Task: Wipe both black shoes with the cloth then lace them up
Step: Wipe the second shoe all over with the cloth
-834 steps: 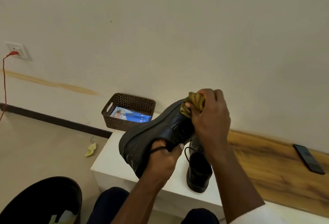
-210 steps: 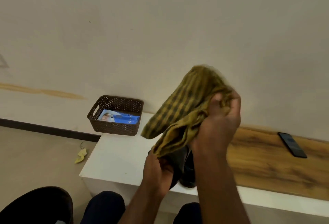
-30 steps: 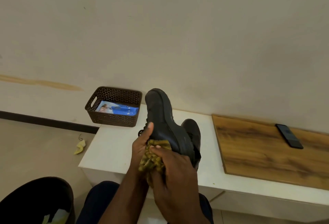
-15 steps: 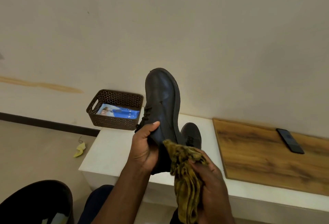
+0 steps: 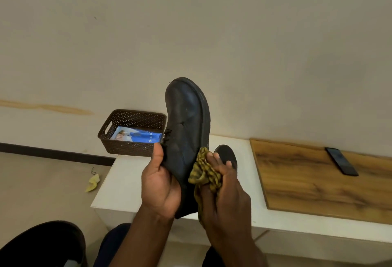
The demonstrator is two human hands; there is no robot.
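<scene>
Left hand (image 5: pixel 161 184) grips the black leather lace-up shoe (image 5: pixel 186 137) toe-up over the white bench (image 5: pixel 127 177), right hand (image 5: pixel 224 190) clenches the bunched yellow-checked cloth (image 5: pixel 201 171) against its side; risk: one-handed hold slips under wiping pressure; second black shoe (image 5: pixel 226 154) mostly hidden, laces barely visible.

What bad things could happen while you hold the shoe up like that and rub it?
1. The left hand grips the raised black leather shoe only at its lower end, toe up, so a hard rub might make it slip and fall.
2. It might land on the second black shoe on the white bench, knocking it off.
3. The yellow checked cloth, bunched in the right hand, has a hanging end that could snag the loose black laces.
</scene>
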